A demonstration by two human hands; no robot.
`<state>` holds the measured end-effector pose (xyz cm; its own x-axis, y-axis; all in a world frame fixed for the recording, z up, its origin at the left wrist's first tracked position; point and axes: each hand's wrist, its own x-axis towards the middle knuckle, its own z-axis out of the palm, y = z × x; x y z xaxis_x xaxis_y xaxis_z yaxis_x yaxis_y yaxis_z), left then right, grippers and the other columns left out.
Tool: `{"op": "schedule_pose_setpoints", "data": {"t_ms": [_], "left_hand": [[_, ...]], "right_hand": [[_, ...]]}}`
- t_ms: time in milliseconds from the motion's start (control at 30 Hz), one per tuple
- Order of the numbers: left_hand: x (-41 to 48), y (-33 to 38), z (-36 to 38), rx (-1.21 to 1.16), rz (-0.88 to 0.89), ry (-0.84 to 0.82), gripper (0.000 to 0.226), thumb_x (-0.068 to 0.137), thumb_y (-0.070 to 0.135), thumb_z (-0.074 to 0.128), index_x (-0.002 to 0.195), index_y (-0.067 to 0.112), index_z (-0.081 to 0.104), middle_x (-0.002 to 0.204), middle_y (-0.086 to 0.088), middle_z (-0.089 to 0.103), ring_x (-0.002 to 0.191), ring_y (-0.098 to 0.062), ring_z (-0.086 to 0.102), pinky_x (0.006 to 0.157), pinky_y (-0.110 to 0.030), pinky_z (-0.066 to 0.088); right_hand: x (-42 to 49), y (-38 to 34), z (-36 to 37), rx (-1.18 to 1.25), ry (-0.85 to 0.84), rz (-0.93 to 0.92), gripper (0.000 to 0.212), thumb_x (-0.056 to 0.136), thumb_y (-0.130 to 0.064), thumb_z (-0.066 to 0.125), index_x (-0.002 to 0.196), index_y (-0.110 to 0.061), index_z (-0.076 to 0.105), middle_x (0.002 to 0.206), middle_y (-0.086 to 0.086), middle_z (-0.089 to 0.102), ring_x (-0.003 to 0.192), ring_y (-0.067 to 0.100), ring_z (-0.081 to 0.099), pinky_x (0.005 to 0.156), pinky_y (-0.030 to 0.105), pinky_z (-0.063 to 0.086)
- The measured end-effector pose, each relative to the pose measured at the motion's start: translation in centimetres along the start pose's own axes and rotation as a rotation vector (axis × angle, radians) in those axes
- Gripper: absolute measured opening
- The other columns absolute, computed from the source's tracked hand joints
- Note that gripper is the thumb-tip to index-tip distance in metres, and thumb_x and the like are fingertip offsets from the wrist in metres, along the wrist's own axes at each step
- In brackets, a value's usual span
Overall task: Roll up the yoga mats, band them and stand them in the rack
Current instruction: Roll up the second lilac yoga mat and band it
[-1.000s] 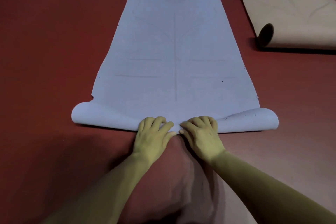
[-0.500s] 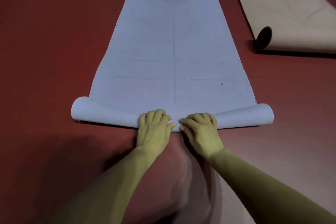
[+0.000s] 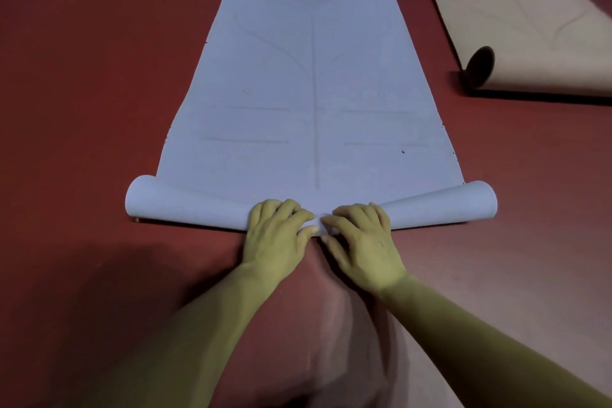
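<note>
A pale blue yoga mat [image 3: 311, 93] lies flat on the red floor and stretches away from me. Its near end is curled into a short roll [image 3: 185, 205] that runs left to right. My left hand [image 3: 278, 235] and my right hand [image 3: 361, 238] sit side by side on the middle of that roll, fingers curled over its top and pressing it down. The roll is pinched flat under the hands and stands fuller at both ends.
A beige yoga mat [image 3: 530, 20] lies at the upper right, its near end rolled with a dark open core [image 3: 480, 66]. Red floor [image 3: 82, 76] surrounds both mats. No rack or bands are in view.
The roll has advanced a little away from me and grown tighter. Both hands moved forward with it and stay together at its middle.
</note>
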<state>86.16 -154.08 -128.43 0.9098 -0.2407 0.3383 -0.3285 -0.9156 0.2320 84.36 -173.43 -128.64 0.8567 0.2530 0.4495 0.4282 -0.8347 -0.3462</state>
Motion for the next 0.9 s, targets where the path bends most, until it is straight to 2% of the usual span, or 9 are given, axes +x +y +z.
{"op": "schedule_pose_setpoints", "data": {"t_ms": [133, 233, 300, 467, 633, 700, 833, 900], "left_hand": [[0.3, 0.0, 0.0, 0.01, 0.021, 0.021, 0.039, 0.091, 0.049, 0.044, 0.102, 0.028, 0.074, 0.096, 0.01, 0.063, 0.093, -0.02, 0.053, 0.095, -0.034, 0.032], [-0.5, 0.0, 0.3, 0.032, 0.087, 0.093, 0.041, 0.093, 0.047, 0.047, 0.115, 0.023, 0.072, 0.108, 0.002, 0.064, 0.104, -0.021, 0.049, 0.103, -0.043, 0.033], [-0.9, 0.1, 0.4, -0.006, 0.1, 0.13, 0.036, 0.093, 0.045, 0.051, 0.112, 0.022, 0.072, 0.111, -0.001, 0.064, 0.106, -0.024, 0.049, 0.107, -0.046, 0.032], [0.6, -0.2, 0.7, -0.065, 0.069, 0.136, 0.027, 0.094, 0.04, 0.052, 0.098, 0.025, 0.074, 0.097, 0.006, 0.064, 0.092, -0.026, 0.058, 0.095, -0.036, 0.036], [1.1, -0.3, 1.0, -0.083, 0.039, 0.151, 0.025, 0.094, 0.038, 0.052, 0.096, 0.026, 0.073, 0.092, 0.006, 0.063, 0.084, -0.025, 0.055, 0.089, -0.036, 0.037], [1.2, -0.3, 0.8, -0.079, 0.035, 0.152, 0.027, 0.095, 0.038, 0.051, 0.099, 0.025, 0.073, 0.093, 0.004, 0.063, 0.085, -0.026, 0.056, 0.09, -0.037, 0.037], [0.9, -0.4, 0.9, -0.05, 0.09, 0.105, 0.034, 0.094, 0.041, 0.049, 0.114, 0.021, 0.069, 0.109, -0.001, 0.062, 0.102, -0.026, 0.051, 0.107, -0.046, 0.033], [1.1, -1.0, 0.6, -0.075, 0.123, 0.079, 0.033, 0.093, 0.042, 0.051, 0.111, 0.023, 0.07, 0.108, 0.001, 0.063, 0.103, -0.024, 0.048, 0.108, -0.044, 0.032]], "right_hand": [[0.5, 0.7, 0.2, 0.027, -0.038, 0.004, 0.026, 0.098, -0.036, 0.058, 0.111, -0.02, 0.074, 0.108, -0.007, 0.066, 0.101, 0.022, 0.06, 0.1, 0.034, 0.034], [1.0, 1.0, 0.2, 0.038, -0.069, 0.03, 0.029, 0.098, -0.038, 0.055, 0.112, -0.021, 0.075, 0.107, -0.008, 0.067, 0.101, 0.02, 0.059, 0.098, 0.029, 0.03], [1.1, 1.1, 0.2, 0.039, -0.076, 0.033, 0.03, 0.099, -0.038, 0.054, 0.113, -0.021, 0.075, 0.106, -0.007, 0.068, 0.101, 0.02, 0.06, 0.099, 0.028, 0.03], [1.7, 1.1, 0.3, 0.008, -0.053, 0.006, 0.03, 0.099, -0.036, 0.054, 0.114, -0.02, 0.075, 0.106, -0.006, 0.068, 0.099, 0.022, 0.061, 0.097, 0.033, 0.034], [1.1, 0.9, 0.6, -0.035, 0.008, 0.022, 0.027, 0.097, -0.038, 0.061, 0.116, -0.022, 0.074, 0.112, -0.004, 0.065, 0.106, 0.021, 0.055, 0.11, 0.042, 0.029], [1.2, 0.9, 0.9, -0.017, 0.005, 0.057, 0.027, 0.097, -0.038, 0.06, 0.114, -0.022, 0.074, 0.11, -0.006, 0.066, 0.104, 0.021, 0.056, 0.11, 0.04, 0.028], [2.3, 1.0, 1.2, -0.023, -0.014, 0.131, 0.03, 0.098, -0.039, 0.055, 0.111, -0.022, 0.076, 0.105, -0.006, 0.069, 0.101, 0.02, 0.056, 0.105, 0.039, 0.032], [2.4, 0.3, 1.2, -0.036, -0.045, 0.192, 0.032, 0.098, -0.039, 0.054, 0.11, -0.021, 0.077, 0.105, -0.005, 0.07, 0.101, 0.022, 0.055, 0.104, 0.042, 0.035]]}}
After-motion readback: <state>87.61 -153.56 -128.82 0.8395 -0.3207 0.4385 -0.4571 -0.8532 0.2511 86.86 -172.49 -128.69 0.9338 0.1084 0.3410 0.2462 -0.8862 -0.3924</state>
